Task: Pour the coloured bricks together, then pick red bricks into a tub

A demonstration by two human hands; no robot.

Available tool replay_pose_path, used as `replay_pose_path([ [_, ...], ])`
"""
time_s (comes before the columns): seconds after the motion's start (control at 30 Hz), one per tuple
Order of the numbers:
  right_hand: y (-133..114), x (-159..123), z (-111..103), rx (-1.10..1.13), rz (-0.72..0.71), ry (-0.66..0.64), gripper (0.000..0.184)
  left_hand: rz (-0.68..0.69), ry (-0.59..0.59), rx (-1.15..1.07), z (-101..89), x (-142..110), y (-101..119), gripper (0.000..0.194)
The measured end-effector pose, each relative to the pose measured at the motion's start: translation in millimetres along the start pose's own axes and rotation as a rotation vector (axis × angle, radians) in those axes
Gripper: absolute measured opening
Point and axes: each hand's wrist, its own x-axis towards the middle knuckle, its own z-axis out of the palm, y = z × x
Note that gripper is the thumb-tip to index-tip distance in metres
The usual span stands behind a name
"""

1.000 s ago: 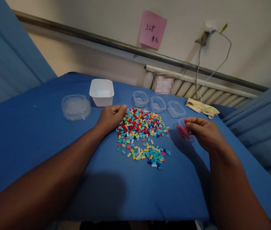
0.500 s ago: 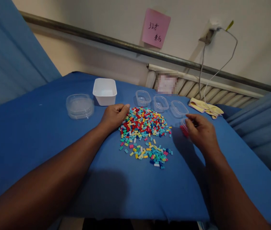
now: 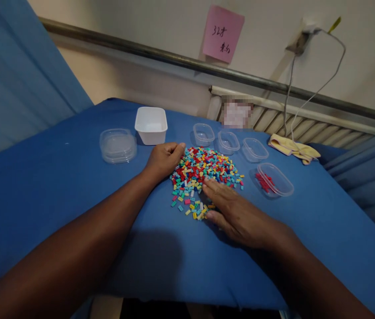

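Note:
A loose pile of small toy building bricks, red, turquoise, yellow, white and other colours, lies on the blue cloth. At its left edge rests my left hand, fingers curled in and thumb on top; whether anything is inside is hidden. Over the near right part of the pile lies my right hand, palm down, with fingers stretched out and the thumb apart. It covers some of the bricks. To its right stands a clear plastic container with several red bricks in it.
Behind the pile stand three clear containers, a left one, a middle one and a right one. A white tub and stacked clear lids are at left. A yellow cloth lies near the radiator.
My right hand has moved left from the container with red bricks onto the near part of the pile, and its fingers have straightened. My left hand keeps its place by the pile.

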Motion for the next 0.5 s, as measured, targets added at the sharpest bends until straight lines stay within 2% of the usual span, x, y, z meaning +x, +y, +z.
replay_pose_path([
  [0.1, -16, 2, 1, -0.012, -0.043, -0.065, 0.078, -0.003, 0.003, 0.018, 0.3, 0, 0, 0.053],
  [0.23, -23, 5, 1, 0.003, -0.122, -0.102, 0.074, -0.007, 0.000, 0.015, 0.3, 0, 1, 0.053],
  [0.4, -15, 15, 9, -0.060, 0.000, 0.026, 0.080, -0.007, -0.004, 0.020, -0.1, 1, 0, 0.053],
  [0.5, -17, 19, 13, -0.071, -0.017, -0.022, 0.085, -0.011, -0.005, 0.024, -0.2, 1, -1, 0.052],
])
